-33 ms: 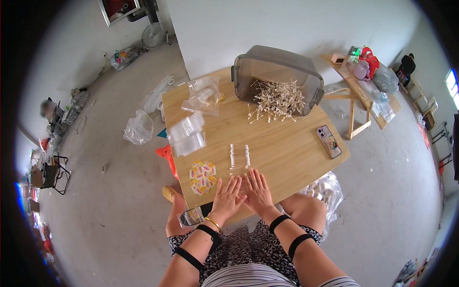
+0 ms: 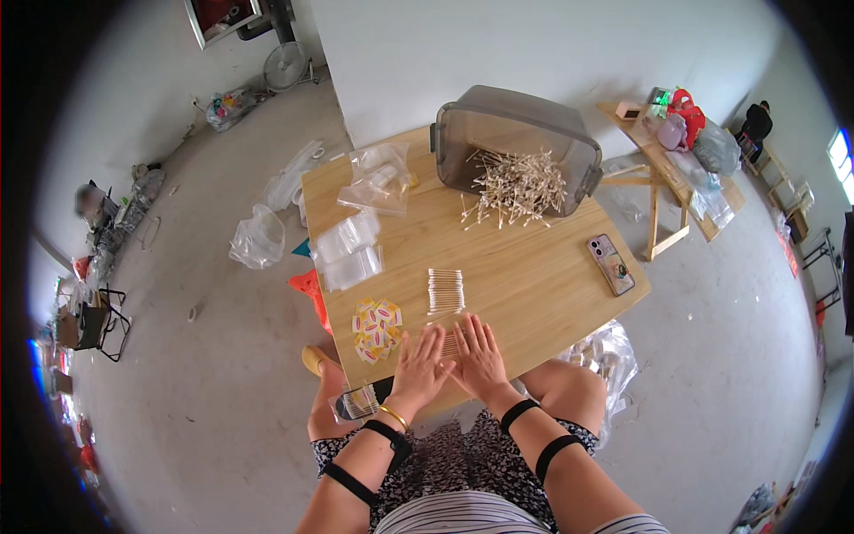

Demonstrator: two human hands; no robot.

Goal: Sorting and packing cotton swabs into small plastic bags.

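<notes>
My left hand [image 2: 420,365] and my right hand [image 2: 480,360] lie side by side at the table's near edge, fingers stretched out and thumbs close together. Partly covered between them is a small group of cotton swabs [image 2: 451,345]. Just beyond my fingertips a row of cotton swabs [image 2: 446,292] lies neatly side by side on the wooden table [image 2: 525,267]. To the left of my left hand is a pile of small yellow-and-white printed slips [image 2: 377,329]. A tipped grey plastic bin [image 2: 516,111] at the far side spills a heap of loose cotton swabs [image 2: 523,185].
Clear plastic bags [image 2: 350,249] are stacked at the table's left, with a larger bag [image 2: 378,178] behind. A phone [image 2: 612,264] lies at the right edge. A packed bag of swabs [image 2: 360,402] sits by the near left corner. A wooden side table [image 2: 663,165] stands at right.
My left hand has shifted very slightly to the left. A stray swab tip just beyond its fingers no longer shows. My right hand is almost unmoved.
</notes>
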